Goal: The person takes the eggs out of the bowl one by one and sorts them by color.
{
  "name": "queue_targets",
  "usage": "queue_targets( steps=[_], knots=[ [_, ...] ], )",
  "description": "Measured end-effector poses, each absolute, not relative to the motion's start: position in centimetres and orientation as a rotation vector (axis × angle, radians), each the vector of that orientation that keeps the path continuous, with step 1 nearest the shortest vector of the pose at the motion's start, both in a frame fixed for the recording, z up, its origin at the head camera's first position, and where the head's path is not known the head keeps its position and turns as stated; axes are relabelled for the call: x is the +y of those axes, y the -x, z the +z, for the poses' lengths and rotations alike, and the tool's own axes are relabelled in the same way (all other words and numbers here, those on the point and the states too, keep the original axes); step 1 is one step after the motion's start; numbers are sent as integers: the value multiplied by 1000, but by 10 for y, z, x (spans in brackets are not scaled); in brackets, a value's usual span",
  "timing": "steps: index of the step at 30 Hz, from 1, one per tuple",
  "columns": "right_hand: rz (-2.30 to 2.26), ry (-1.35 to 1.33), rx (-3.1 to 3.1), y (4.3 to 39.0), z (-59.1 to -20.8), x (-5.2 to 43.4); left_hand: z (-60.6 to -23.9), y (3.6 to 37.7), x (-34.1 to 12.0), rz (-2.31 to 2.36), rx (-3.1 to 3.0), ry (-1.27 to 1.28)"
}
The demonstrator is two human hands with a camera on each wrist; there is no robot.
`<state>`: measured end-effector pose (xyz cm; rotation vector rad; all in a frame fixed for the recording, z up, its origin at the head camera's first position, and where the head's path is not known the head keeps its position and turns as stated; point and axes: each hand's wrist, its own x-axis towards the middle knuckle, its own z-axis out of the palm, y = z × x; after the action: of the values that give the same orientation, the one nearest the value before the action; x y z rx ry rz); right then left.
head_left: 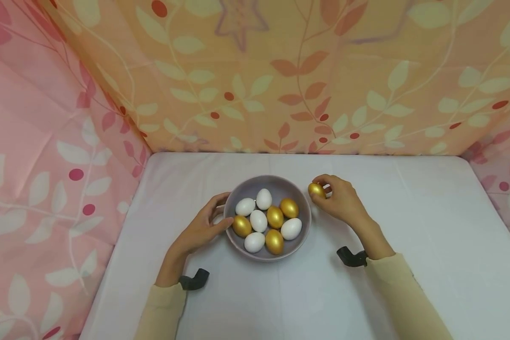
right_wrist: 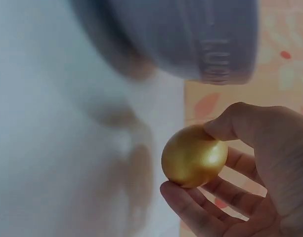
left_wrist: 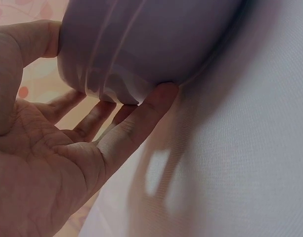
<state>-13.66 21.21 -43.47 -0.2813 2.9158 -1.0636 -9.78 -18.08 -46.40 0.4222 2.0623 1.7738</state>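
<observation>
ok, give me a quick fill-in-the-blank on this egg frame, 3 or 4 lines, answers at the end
1. The right hand pinches one egg of ____ colour.
2. The bowl holds four gold eggs and ____ white eggs.
3. The left hand touches the ____ of the bowl, not an egg.
4. The egg in the right hand is ____ the bowl, beside its rim.

Missing words: gold; five; outer wall; outside
</observation>
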Motion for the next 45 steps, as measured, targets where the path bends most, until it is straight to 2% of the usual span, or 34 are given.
queue_targets(
  steps=[8,27,34,45],
  knots=[
    [-983,286,2946,141,-446,208,-464,96,-181,1780,2047,-417],
    [-882,264,2997,135,-443,203,-455,96,-183,1689,2099,-389],
    [-853,186,3033,126,-438,206,-456,95,-185,1712,2031,-450],
    [-919,271,3169,119,-421,198,-465,97,-190,1752,2010,-487]
  ],
)
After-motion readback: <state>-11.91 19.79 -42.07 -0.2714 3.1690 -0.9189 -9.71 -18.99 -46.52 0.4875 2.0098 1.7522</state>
